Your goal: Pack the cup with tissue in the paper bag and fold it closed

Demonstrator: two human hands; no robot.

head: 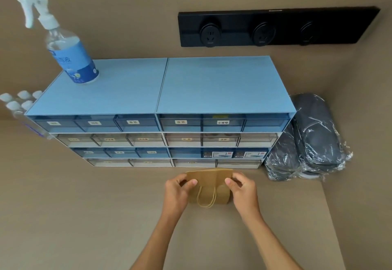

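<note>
Head view: tan surface meeting a tan wall that carries a black socket strip. I see blue drawer units at the back, a spray bottle on top at the left, and wrapped dark bundles to the right. Paper bag stands just before the drawers, long axis left to right, top flap folded toward me, twine handle hanging in front. My left hand and right hand pinch the flap's two ends, fingers closed on the paper.
</note>
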